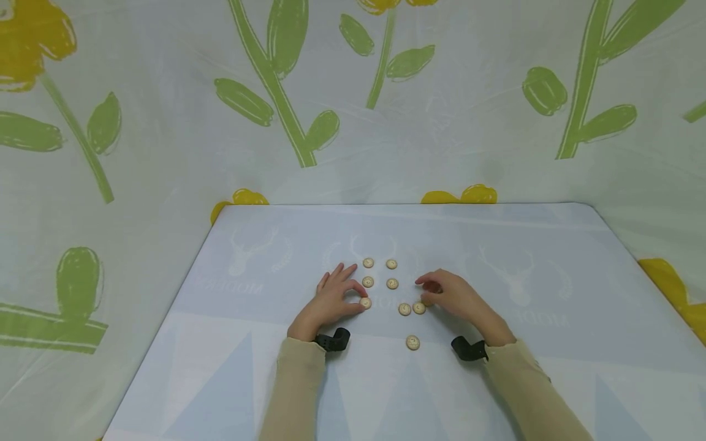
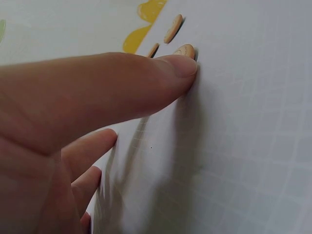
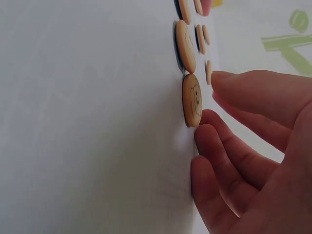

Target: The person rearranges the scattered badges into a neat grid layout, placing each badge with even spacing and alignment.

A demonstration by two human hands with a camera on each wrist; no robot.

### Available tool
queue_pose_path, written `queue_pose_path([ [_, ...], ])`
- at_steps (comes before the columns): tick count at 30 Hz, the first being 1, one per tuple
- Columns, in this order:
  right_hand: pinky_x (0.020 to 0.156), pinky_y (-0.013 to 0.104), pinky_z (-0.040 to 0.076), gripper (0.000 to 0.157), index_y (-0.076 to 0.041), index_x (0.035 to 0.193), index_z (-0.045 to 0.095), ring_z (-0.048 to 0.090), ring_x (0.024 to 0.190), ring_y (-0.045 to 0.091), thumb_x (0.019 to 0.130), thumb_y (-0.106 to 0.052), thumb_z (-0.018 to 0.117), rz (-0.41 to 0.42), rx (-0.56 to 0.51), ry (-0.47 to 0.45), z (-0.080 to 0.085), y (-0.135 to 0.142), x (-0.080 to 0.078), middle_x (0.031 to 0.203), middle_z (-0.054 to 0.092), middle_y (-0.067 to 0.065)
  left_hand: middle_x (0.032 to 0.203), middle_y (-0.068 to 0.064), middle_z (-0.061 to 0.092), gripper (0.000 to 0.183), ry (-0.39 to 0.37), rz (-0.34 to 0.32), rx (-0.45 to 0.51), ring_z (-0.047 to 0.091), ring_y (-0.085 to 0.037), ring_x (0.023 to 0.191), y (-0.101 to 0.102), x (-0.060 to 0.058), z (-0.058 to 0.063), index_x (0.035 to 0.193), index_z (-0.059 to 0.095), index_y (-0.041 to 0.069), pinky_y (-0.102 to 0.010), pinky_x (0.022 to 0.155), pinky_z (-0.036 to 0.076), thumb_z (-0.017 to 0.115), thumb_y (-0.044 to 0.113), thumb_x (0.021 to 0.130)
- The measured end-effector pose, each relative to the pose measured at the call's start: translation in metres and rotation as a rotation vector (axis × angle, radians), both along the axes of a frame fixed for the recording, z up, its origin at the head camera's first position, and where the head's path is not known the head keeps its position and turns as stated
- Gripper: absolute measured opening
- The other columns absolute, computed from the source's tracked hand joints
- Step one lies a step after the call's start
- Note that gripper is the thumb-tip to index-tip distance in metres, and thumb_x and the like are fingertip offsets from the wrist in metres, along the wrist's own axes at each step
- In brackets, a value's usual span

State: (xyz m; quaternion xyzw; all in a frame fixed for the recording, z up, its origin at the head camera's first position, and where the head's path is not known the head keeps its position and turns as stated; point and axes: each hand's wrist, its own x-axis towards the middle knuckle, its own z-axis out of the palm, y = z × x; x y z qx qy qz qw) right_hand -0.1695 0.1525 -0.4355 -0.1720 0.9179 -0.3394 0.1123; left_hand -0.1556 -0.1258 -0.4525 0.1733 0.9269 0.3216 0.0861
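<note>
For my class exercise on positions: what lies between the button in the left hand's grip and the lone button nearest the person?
Bare tabletop: the head view shows nothing else between the pinched button and the lone button.

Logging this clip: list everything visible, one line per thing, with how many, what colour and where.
Back buttons: four, tan, in a two-by-two block beyond the hands
Pinched button: one, tan, between left thumb and forefinger
Paired buttons: two, tan, side by side near the right fingers; possibly another partly hidden there
Front button: one, tan, nearest the person
Table: one, pale blue and white, deer-head print, under everything
Sheet: whitish, green leaves, yellow flowers, behind and beside the table
Wrist cameras: two, black, one per wrist
Sleeves: two, beige, on the forearms
Left hand: one, at the pinched button
Right hand: one, beside the paired buttons
</note>
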Motion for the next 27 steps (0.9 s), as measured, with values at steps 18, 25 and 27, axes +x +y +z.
queue_pose_path([
  [18, 0.077, 0.035, 0.041, 0.026, -0.012, 0.103, 0.063, 0.049, 0.083, 0.014, 0.078, -0.017, 0.067, 0.013, 0.024, 0.058, -0.002, 0.002, 0.011, 0.091, 0.056, -0.004, 0.145, -0.003, 0.025, 0.014, -0.004, 0.007, -0.011, 0.005, -0.023, 0.135, 0.001, 0.000, 0.000, 0.084, 0.061, 0.026, -0.046, 0.104, 0.000, 0.070, 0.030, 0.074],
  [25, 0.080, 0.037, 0.040, 0.030, -0.011, 0.102, 0.064, 0.049, 0.085, 0.016, 0.074, -0.020, 0.071, 0.041, 0.041, 0.097, -0.002, -0.005, 0.013, 0.093, 0.059, -0.003, 0.145, -0.005, 0.025, 0.014, -0.003, 0.003, 0.008, 0.005, -0.024, 0.135, 0.001, 0.000, 0.001, 0.084, 0.061, 0.025, -0.047, 0.104, 0.000, 0.070, 0.030, 0.074],
  [27, 0.080, 0.037, 0.040, 0.030, -0.012, 0.102, 0.064, 0.049, 0.087, 0.016, 0.074, -0.020, 0.071, 0.053, 0.045, 0.110, -0.004, -0.006, 0.013, 0.095, 0.060, -0.003, 0.145, -0.005, 0.025, 0.014, -0.005, 0.003, 0.012, 0.005, -0.024, 0.135, 0.001, 0.000, 0.001, 0.085, 0.061, 0.025, -0.046, 0.104, 0.000, 0.070, 0.030, 0.074],
])
